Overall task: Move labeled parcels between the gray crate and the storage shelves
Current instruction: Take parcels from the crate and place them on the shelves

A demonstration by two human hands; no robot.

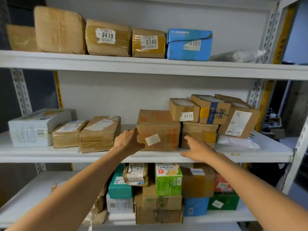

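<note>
Neither hand has a real hold yet: my left hand (129, 141) lies against the left front edge of the brown cardboard box with orange print and a blank white sticker (158, 130). Its fingers reach round toward the side face where I lose sight of them, so I cannot tell whether they clamp or merely touch. My right hand (199, 151) is spread flat and holds nothing, hovering near the box's lower right corner. That box stands on the white middle shelf board (50, 155), close to its front lip, and the gray crate is nowhere in view. What worries me first is a lopsided pull. If only my left side bites, I judge the box would swing on its right corner instead of sliding straight out. Next is the small brown carton labelled 0474 (184, 110), which seems to rest partly on the box's top right corner and partly on the plain brown carton (200, 132) just beside it. Dragging the box forward could take that carton's footing away and tip it. The carton with the blue band (210, 109) leaning beside it could then follow. On the left, the gap to the tape-wrapped brown parcel (100, 132) is narrow, so my knuckles may shove that parcel or my fingers may fail to get deep enough. If the box clears the lip before my right palm is under or against it, it could drop onto the coloured cartons (168, 180) on the shelf below.
</note>
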